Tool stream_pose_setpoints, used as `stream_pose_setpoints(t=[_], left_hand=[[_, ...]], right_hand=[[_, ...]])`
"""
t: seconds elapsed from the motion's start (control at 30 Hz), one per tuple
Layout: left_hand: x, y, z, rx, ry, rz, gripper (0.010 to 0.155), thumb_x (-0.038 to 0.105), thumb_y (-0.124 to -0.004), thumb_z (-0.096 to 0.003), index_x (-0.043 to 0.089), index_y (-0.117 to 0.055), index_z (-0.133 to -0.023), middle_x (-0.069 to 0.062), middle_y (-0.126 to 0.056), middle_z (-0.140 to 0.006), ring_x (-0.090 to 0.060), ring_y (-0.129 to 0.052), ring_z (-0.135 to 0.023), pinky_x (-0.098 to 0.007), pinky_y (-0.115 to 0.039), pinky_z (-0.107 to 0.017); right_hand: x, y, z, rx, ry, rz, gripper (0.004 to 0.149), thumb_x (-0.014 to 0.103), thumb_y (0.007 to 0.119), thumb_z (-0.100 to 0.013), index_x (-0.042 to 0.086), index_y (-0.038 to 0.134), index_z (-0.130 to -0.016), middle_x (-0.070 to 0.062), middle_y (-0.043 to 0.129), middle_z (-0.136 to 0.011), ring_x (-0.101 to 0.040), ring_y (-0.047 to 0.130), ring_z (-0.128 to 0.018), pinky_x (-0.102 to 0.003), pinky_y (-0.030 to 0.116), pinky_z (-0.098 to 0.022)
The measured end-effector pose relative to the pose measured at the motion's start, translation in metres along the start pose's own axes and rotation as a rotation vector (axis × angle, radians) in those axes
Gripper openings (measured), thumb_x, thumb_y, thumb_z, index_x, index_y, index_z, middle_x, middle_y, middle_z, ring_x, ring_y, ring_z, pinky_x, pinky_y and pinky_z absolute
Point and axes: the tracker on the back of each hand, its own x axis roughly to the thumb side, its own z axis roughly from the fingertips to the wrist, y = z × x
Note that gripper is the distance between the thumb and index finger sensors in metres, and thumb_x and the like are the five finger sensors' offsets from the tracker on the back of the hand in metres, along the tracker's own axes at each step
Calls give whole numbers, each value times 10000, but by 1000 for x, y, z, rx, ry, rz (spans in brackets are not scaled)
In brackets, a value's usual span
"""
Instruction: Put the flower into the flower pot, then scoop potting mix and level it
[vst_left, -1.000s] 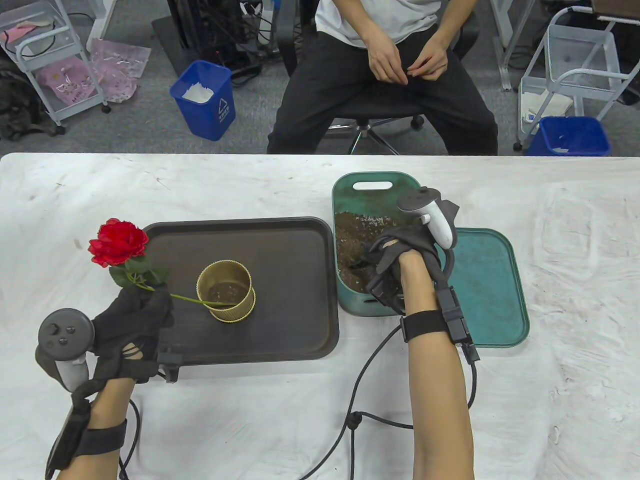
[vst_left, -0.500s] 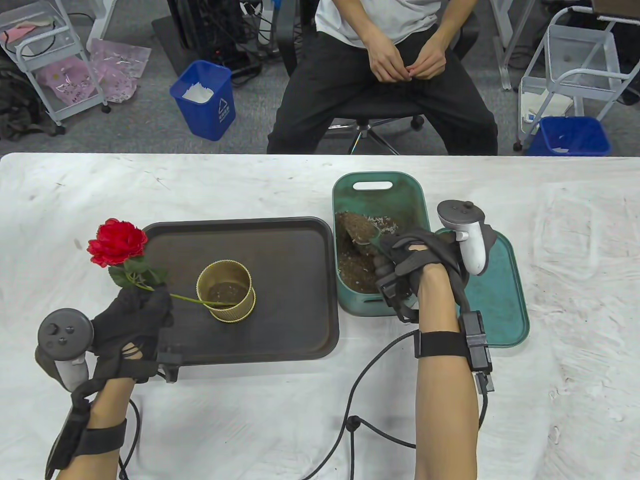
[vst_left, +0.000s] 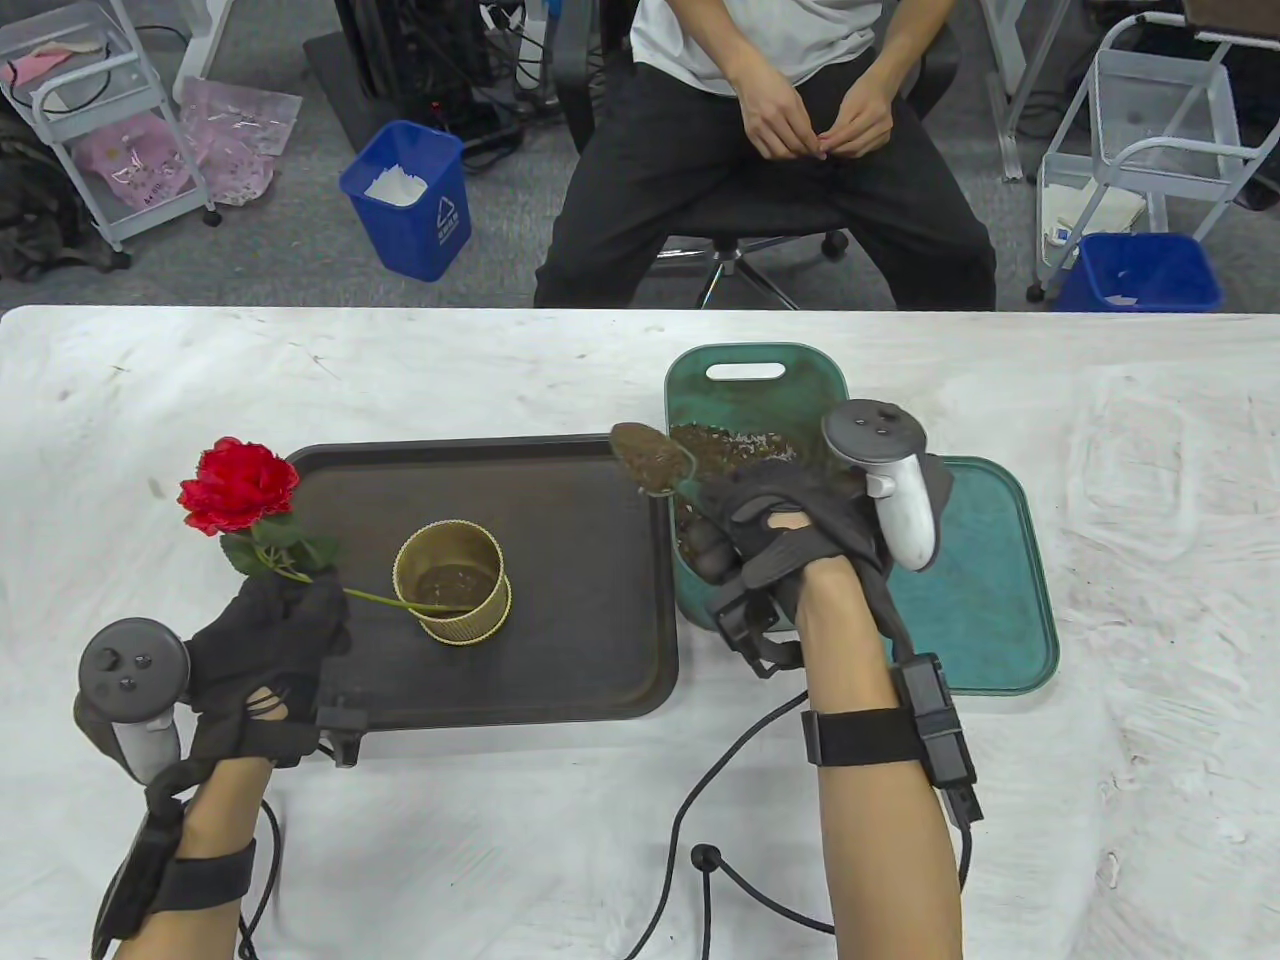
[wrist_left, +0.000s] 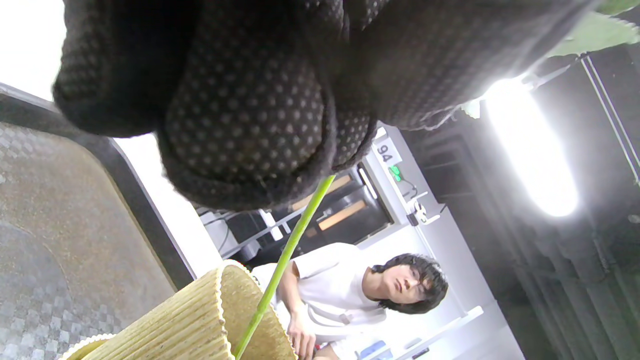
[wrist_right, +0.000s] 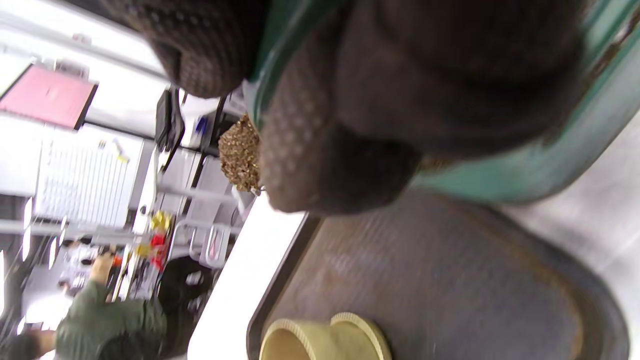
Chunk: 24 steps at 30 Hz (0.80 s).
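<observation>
My left hand (vst_left: 262, 640) pinches the flower (vst_left: 240, 487) by its stem, whose end sits in the flower pot (vst_left: 452, 583) on the tray (vst_left: 590, 560). My right hand (vst_left: 775, 530) grips a scoop (vst_left: 652, 461) heaped with potting mix just beside the green bin (vst_left: 757, 385); filling and levelling remain

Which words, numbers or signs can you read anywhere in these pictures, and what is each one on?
"94": on a small white tag on the white frame behind the left hand.
White recycling sign with writing below: on the blue bin; the writing is too small to read.
Nothing else is legible.
</observation>
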Motion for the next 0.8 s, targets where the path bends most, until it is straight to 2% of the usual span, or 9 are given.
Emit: stream_pose_setpoints(t=[0.2,0.33,0.57,0.8], left_hand=[[0,0,0,4,-1,-6,452,461,-892,-391,200,-884,-761,45,-1035,-582,-144,-1135,-234,-343,-970,-283],[-1,0,0,5,4,-3,452,461,-891,-390,200,-885,-760,42,-1036,-581,-144,-1135,-234,-342,-971,-281],[2,-1,3,5,-8,-11,453,459,-893,-390,200,-884,-761,42,-1036,-581,-144,-1135,-234,-343,-970,-284],[2,0,3,5,-10,-15,449,460,-891,-394,200,-884,-760,40,-1036,-581,-144,-1135,-233,-342,-970,-282]], right_hand=[[15,70,-14,173,-50,129,534,332,745,-424,15,729,-854,-164,970,-605,-240,1072,-229,-330,949,-85],[13,104,-26,225,-20,216,533,332,747,-427,14,728,-854,-166,968,-607,-241,1072,-230,-331,950,-87],[20,131,-32,123,-26,349,536,337,769,-426,9,733,-849,-172,972,-602,-246,1074,-223,-335,951,-80],[38,156,-22,-13,-104,627,537,344,800,-418,24,744,-846,-164,979,-606,-252,1074,-225,-342,949,-84]])
